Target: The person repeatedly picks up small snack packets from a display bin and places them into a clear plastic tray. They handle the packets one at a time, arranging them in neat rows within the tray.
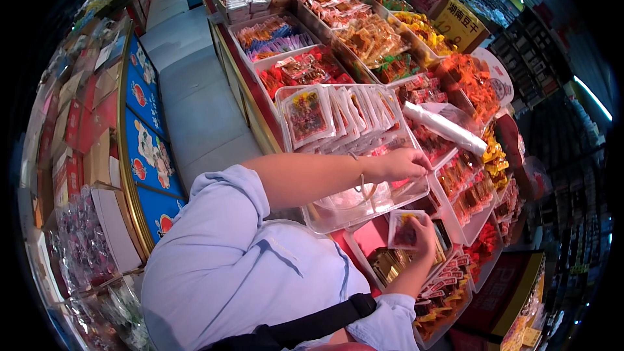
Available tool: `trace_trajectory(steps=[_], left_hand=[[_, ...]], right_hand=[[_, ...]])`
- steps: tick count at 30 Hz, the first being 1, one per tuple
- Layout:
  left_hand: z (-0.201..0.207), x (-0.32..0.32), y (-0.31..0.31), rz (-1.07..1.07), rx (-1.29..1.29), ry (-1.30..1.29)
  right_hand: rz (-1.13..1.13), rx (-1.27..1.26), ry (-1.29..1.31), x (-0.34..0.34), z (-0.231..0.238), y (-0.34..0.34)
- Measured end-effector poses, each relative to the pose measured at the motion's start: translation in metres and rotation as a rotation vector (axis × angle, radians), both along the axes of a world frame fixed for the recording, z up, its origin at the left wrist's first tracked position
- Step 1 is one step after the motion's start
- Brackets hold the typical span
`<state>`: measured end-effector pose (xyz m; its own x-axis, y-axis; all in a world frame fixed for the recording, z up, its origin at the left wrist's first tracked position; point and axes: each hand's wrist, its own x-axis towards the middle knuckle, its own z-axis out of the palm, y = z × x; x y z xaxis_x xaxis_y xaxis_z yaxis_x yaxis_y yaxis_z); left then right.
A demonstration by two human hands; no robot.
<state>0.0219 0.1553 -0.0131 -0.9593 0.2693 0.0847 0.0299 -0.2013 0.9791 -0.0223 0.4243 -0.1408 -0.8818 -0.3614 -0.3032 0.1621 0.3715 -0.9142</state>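
A clear plastic tray lies across the display in front of me. Along its far side stands a row of white-edged snack packets, and loose clear plastic shows in its nearer part. My left hand reaches over the tray from the left, a bracelet at the wrist. Its fingers are closed at the tray's right rim. Lower right, my right hand pinches a small flat snack packet with a clear edge. That packet is above an open bin holding gold-coloured packs.
Bins of wrapped snacks fill the sloping display beyond the tray. A white plastic roll lies across bins at the right. A yellow sign stands behind. On the left, an aisle separates this display from a blue-panelled counter.
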Motion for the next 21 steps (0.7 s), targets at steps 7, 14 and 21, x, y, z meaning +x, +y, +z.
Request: trace_trajectory(steps=[7,14,21], left_hand=[[0.001,0.005,0.006,0.033,-0.237,0.107],[-0.002,0.01,0.012,0.043,-0.292,0.111],[0.005,0.004,0.003,0.152,0.234,0.114]], right_hand=[[-0.389,-0.698,0.334,0.018,0.102,-0.039],[-0.293,-0.906,0.374,0.03,0.111,-0.109],[-0.219,0.285,0.62,-0.028,-0.028,-0.034]])
